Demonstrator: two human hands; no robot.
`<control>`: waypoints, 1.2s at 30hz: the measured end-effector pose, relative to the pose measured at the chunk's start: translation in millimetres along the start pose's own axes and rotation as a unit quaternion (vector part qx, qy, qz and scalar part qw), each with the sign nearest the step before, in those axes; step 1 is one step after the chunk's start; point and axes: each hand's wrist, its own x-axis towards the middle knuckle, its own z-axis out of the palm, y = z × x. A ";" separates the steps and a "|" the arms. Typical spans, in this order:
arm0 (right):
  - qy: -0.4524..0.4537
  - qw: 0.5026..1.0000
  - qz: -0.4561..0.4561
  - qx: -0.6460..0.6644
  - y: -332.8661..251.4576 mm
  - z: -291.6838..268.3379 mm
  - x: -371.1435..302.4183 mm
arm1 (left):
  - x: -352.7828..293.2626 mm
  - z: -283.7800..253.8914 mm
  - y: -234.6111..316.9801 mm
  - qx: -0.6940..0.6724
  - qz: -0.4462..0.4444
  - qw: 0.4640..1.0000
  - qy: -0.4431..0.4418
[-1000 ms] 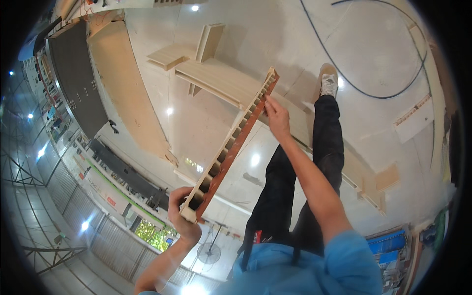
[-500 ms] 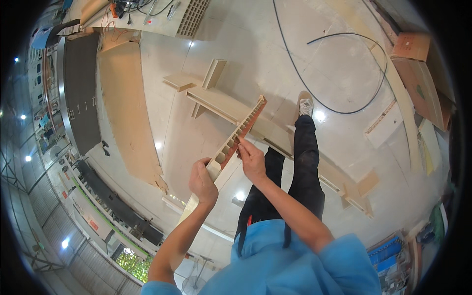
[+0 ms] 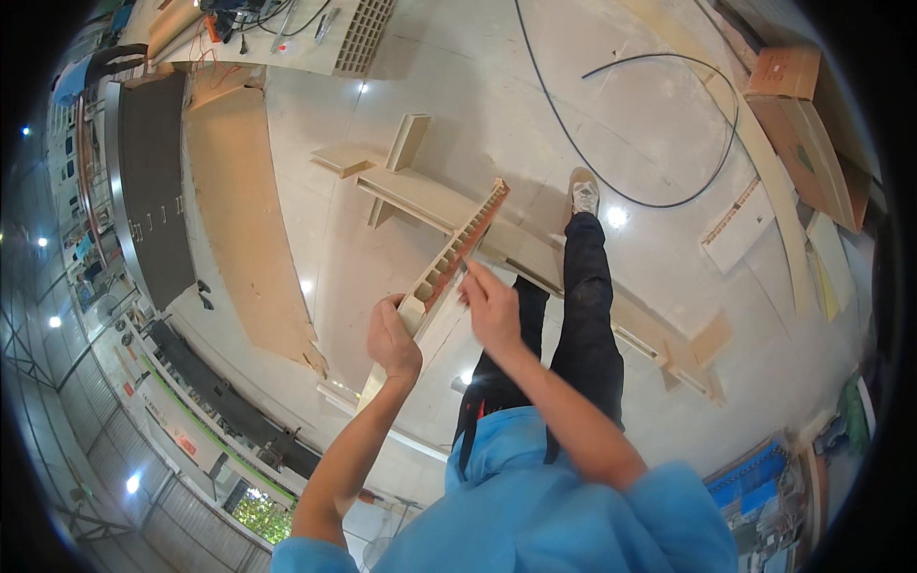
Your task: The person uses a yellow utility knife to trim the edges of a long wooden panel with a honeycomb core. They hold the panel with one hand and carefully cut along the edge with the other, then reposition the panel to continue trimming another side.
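Note:
A long cream hollow-core panel (image 3: 413,313) slants up from my body, with a row of open cells and a reddish-brown strip along its edge. My left hand (image 3: 394,344) is closed around the panel's edge at its nearer part. Just to the right of that edge is my right hand (image 3: 494,310), its fingers pinched together and slightly blurred. Something small and dark shows at its fingertips beside the reddish strip, too unclear to name. Below the panel, a cream board frame (image 3: 430,201) with short cross-pieces lies on the floor.
A black cable (image 3: 611,196) loops over the floor at upper right, near my shoe (image 3: 584,194). Cardboard boxes (image 3: 788,119) stand at the far right. At left lie a brown sheet (image 3: 234,210) and a dark panel (image 3: 153,191). A worktable (image 3: 315,57) with tools stands at the top.
My right hand has drawn slightly down and away from the panel's edge. My left hand keeps its hold, and the panel's far end appears a little further left.

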 end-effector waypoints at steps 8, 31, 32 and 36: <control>-0.028 0.999 0.010 -0.014 37.0 20.9 1.4 | -2.6 -1.9 1.9 0.003 -0.009 1.000 0.004; -0.471 0.878 0.062 -0.061 -33.3 -16.0 75.8 | -1.0 -1.7 -1.6 -0.007 0.000 1.000 0.002; -0.485 0.870 0.058 -0.063 -35.0 -16.4 79.4 | -0.8 -1.4 -1.1 0.005 0.000 1.000 0.005; -0.502 0.863 0.028 -0.050 -35.4 -17.8 88.4 | -0.9 -1.0 -0.1 0.013 -0.014 1.000 0.008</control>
